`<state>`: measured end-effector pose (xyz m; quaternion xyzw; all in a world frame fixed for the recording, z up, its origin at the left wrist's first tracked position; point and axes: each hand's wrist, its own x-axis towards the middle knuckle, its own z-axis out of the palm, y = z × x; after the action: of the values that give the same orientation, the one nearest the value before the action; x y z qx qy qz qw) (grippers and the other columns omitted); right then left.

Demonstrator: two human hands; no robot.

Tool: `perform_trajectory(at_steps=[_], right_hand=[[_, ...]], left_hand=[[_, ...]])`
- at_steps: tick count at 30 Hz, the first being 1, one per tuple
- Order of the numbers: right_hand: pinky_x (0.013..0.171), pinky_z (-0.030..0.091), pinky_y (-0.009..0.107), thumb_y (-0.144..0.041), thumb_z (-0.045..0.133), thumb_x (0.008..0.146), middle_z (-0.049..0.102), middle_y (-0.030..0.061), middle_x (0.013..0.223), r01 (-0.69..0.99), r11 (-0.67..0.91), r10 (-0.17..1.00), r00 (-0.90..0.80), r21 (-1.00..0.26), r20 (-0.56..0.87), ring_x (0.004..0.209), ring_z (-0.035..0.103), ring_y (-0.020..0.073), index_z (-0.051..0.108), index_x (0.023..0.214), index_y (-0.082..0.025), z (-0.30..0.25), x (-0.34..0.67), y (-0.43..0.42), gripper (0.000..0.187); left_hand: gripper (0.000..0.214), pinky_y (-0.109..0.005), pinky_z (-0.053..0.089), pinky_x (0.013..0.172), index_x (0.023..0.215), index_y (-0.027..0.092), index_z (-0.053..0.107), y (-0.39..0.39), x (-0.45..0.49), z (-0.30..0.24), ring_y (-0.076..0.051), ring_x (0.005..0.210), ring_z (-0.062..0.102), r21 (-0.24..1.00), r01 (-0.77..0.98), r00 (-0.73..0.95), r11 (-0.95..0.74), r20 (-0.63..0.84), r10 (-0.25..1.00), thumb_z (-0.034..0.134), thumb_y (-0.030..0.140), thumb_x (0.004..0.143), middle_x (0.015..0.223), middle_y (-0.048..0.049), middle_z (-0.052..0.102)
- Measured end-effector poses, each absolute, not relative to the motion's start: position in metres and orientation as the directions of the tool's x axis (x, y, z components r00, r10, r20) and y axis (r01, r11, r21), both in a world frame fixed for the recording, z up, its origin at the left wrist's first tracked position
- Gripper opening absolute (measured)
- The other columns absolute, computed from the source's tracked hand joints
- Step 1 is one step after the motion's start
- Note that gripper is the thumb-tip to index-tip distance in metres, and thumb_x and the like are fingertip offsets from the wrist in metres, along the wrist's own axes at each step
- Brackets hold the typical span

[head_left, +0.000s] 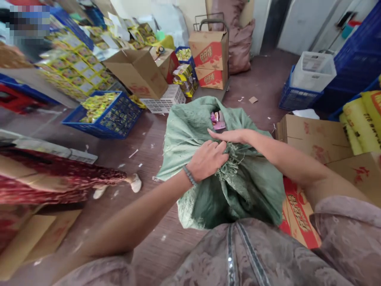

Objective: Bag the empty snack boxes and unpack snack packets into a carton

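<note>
Because pink packets (218,121) show through a gap in the green sack (190,127), just beside a red carton (300,216), the left hand (208,159), its fingers wrapped around bunched cloth (235,157), should hold firm while the right hand (232,136), whose grip I cannot tell, gathers loose folds evenly.

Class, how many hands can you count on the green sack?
2. The left hand grips the bunched green sack; the right hand lies just beyond it, beside an opening that shows purple packaging. The sack's underside is hidden.
</note>
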<state>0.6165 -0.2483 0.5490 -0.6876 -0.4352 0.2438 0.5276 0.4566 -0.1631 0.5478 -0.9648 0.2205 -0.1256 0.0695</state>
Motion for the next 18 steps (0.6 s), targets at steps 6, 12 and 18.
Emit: perform_trajectory(at_steps=[6,12,18], right_hand=[[0.065,0.048,0.028,-0.049,0.084,0.065,0.062,-0.002,0.066,-0.2,-0.206,0.904,0.336,-0.958,-0.264,0.065,0.058,0.0135,0.06,0.071,-0.019,0.529,0.607,-0.265,0.039],[0.068,0.049,0.027,-0.052,0.07,0.073,0.065,-0.0003,0.078,-0.099,0.14,0.71,0.703,-0.985,0.03,0.075,0.061,0.0151,0.047,0.077,-0.022,0.533,0.609,-0.288,0.038],[0.071,0.051,0.028,-0.067,0.049,0.091,0.069,0.0035,0.083,0.102,0.152,0.63,0.756,-0.983,0.176,0.085,0.066,0.0164,0.059,0.089,-0.023,0.573,0.654,-0.298,0.046]], left_hand=[[0.032,-0.036,0.035,0.068,0.076,0.02,0.068,-0.154,0.469,0.505,-0.017,0.074,0.049,-0.132,-0.332,0.743,-0.934,0.574,-0.345,0.047,0.017,0.099,0.114,-0.0094,0.071],[0.033,-0.035,0.031,0.062,0.068,0.02,0.061,-0.157,0.471,0.5,-0.015,0.066,0.046,-0.023,-0.355,0.709,-0.934,0.644,-0.286,0.05,0.02,0.099,0.112,-0.0073,0.075],[0.031,-0.036,0.046,0.068,0.072,0.021,0.062,-0.156,0.472,0.491,-0.018,0.076,0.061,0.043,-0.354,0.751,-0.934,0.609,-0.257,0.049,0.024,0.099,0.113,-0.0096,0.076]])
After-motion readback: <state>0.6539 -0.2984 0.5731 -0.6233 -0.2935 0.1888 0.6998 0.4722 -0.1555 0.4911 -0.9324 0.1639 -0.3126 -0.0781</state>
